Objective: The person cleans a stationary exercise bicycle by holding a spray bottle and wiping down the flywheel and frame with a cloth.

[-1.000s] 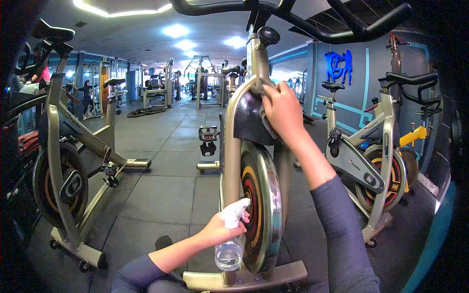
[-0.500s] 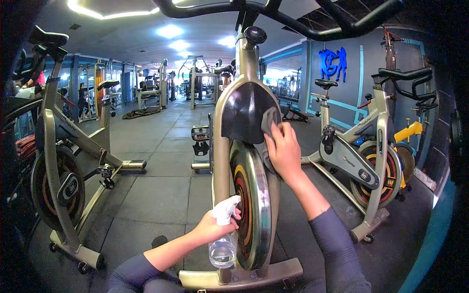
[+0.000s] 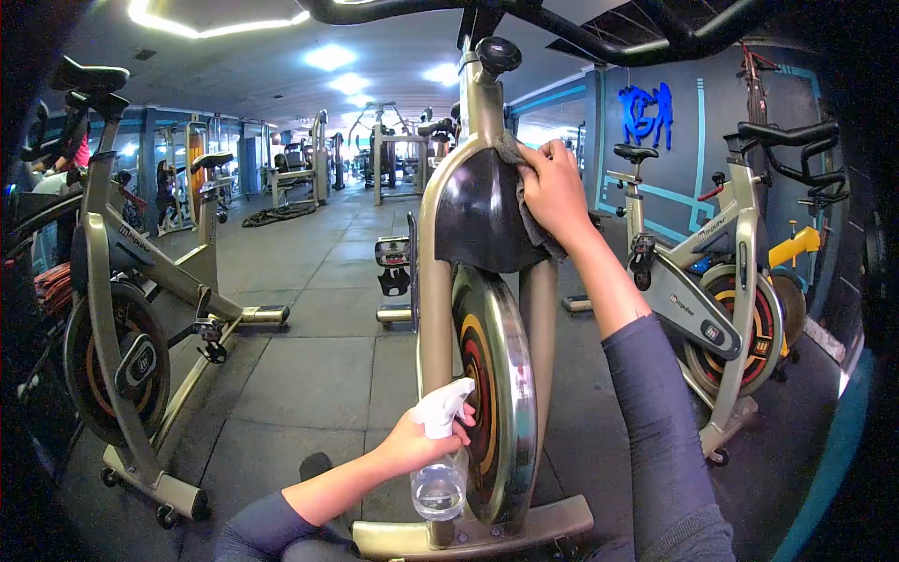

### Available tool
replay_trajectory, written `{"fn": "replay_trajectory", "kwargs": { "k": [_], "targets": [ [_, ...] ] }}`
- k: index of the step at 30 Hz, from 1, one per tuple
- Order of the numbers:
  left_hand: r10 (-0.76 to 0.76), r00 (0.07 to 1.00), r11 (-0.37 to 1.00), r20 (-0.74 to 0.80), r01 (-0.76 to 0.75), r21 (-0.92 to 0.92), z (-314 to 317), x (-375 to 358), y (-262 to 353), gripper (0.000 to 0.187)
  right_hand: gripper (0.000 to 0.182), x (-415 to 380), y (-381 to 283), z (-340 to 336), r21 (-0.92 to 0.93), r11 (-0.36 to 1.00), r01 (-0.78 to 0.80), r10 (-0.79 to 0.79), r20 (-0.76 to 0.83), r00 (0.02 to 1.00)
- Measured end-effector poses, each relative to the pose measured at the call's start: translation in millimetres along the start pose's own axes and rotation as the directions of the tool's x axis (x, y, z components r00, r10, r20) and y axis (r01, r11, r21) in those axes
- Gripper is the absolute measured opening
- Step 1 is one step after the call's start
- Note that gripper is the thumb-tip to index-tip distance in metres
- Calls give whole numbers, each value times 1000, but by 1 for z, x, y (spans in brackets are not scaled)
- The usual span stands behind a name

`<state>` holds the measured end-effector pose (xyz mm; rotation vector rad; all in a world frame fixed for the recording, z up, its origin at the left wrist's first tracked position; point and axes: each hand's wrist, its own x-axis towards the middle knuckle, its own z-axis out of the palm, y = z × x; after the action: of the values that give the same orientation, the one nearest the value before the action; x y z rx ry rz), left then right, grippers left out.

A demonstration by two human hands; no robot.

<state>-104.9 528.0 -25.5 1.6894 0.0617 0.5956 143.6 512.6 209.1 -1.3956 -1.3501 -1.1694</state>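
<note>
My right hand (image 3: 554, 192) presses a dark grey cloth (image 3: 534, 220) to the upper right of the frame of an exercise bike (image 3: 434, 309), beside its black front guard (image 3: 479, 211). The cloth hangs down below my fingers along the guard's edge. Lower down, my left hand (image 3: 417, 442) grips a spray bottle (image 3: 438, 492) by its neck, under the white trigger head. The bottle is clear, with liquid in its lower part, and it is upright close to the bike's flywheel (image 3: 515, 403).
A second exercise bike (image 3: 140, 253) stands at the left and a third (image 3: 698, 309) at the right. Black handlebars (image 3: 637, 51) stretch overhead. Gym machines (image 3: 393, 159) and a person (image 3: 166, 197) are farther back on the tiled floor (image 3: 300, 375).
My right hand has moved the cloth upward from the guard's lower right side to the frame near its top. My left hand keeps the spray bottle low. The view has shifted slightly.
</note>
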Motion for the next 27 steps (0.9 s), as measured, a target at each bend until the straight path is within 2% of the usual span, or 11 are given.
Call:
{"fn": "replay_trajectory", "kwargs": {
  "k": [2,4,10,17,18,21,27],
  "targets": [
    [4,1000,1000,0,-4,-3,0,-1,-2,46,31,-7,-2,-3,42,999,-30,30,6,1000],
    [-1,999,1000,36,1,10,-3,0,-6,64,32,-21,3,-2,11,999,-39,40,-9,999],
    [2,1000,1000,22,-2,-18,-2,1,-10,65,41,-80,2,-15,2,998,-66,66,-37,997],
    [13,1000,1000,10,-13,3,-2,1,-8,66,46,-147,3,-26,48,991,-127,125,44,991],
    [14,1000,1000,4,-14,11,-2,2,-8,66,46,-150,4,-26,100,985,-143,140,42,989],
    [10,1000,1000,6,-10,2,-2,1,-10,66,42,-141,5,-25,186,966,-177,177,18,984],
    [12,999,1000,50,-11,-28,-4,1,-8,65,30,-67,2,-32,61,997,-45,43,27,999]
  ]
}}
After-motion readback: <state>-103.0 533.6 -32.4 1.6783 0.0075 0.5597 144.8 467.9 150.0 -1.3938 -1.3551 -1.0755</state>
